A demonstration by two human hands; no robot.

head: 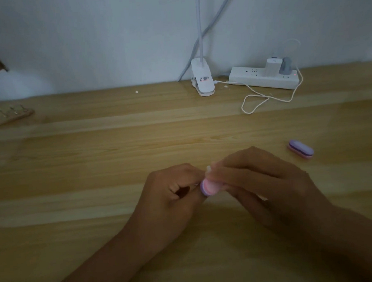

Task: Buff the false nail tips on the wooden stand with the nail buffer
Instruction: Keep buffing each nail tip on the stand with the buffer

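Hands meet low over the middle of the pale plank table. Your right hand has its fingers curled together round a pink-and-purple oval nail buffer, whose rounded end points towards you. Your left hand is curled, thumb and fingertips drawn together at that end, where they appear to pinch a small pale false nail tip just above the buffer. Motion blur hides the exact grip.

The flat wooden stand, with a row of tips standing on it, lies at the far left edge of the table, well apart from your hands. A second purple-and-pink oval buffer lies on the table to your right. By the wall stand a white clip lamp base and a white power strip, with a white cable looped in front.
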